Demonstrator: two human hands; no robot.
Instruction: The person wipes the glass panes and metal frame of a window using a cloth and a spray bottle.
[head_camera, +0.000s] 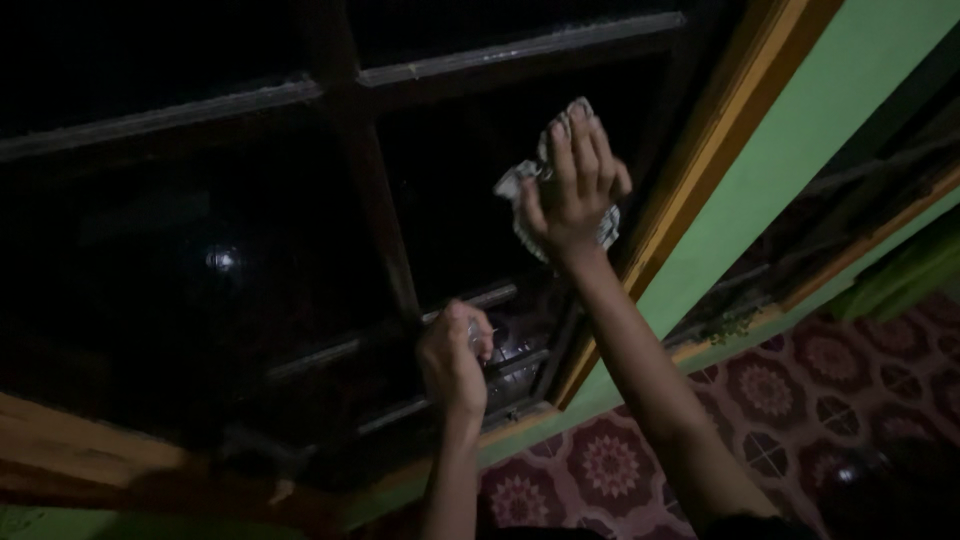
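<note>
From the head view, the frame is tilted and dim. A dark window (250, 230) with a wooden frame fills the left and middle of the picture; thin bars divide its glass into panes.

The right hand (572, 190) is raised against the upper right pane. Its fingers (580, 150) lie stretched out and close together, flat on a crumpled pale cloth (520, 195) that they press to the glass. The cloth shows at the fingertips, to the left of the palm and below the heel of the hand; the hand covers its middle. The thumb points left over the cloth's edge.

The left hand (452, 358) sits lower, near the bottom bar of the same window, just left of the right forearm. Its fingers are curled into a closed grip around a small clear thing (483, 338), seemingly a bottle, of which only a glinting part shows beside the knuckles; what it is cannot be told for certain.

To the right of the window runs a yellow-brown frame post (700, 170), then a green wall (800, 150). Farther right is a second window (860, 210), dark too. Below lies a floor (800, 400) with red patterned tiles bearing round flower shapes.
</note>
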